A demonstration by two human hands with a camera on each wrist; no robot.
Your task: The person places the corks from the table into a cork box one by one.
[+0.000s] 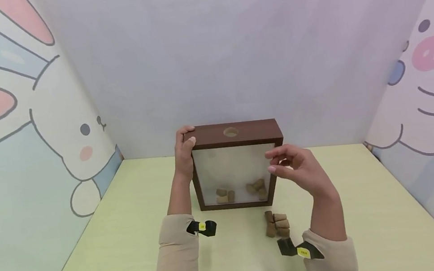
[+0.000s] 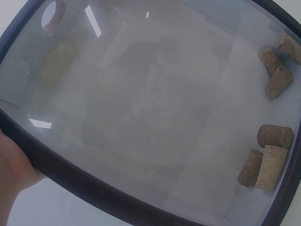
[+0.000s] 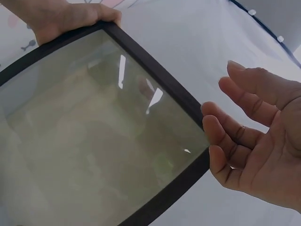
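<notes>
A brown-framed cork shadow box [image 1: 253, 133] with a clear front stands upright on the table. Its top has a round hole [image 1: 231, 132]. My left hand [image 1: 183, 157] grips the box's upper left corner, thumb on the top and fingers at the back. Off the right side of the front pane is my right hand [image 3: 263, 132], fingers loosely bent, thumb apart, nothing between them. Inside, corks lie at the bottom in a left group [image 2: 275, 136] and a right group [image 2: 279, 82]. Several loose corks [image 1: 282, 224] lie together on the table before the box.
The pale yellow-green table [image 1: 135, 263] runs back to a plain whitish backdrop [image 1: 176, 68]. Side panels carry cartoon drawings, a rabbit [image 1: 61, 127] on the left and a pink-cheeked animal [image 1: 431, 95] on the right. Both sleeves carry black wrist mounts.
</notes>
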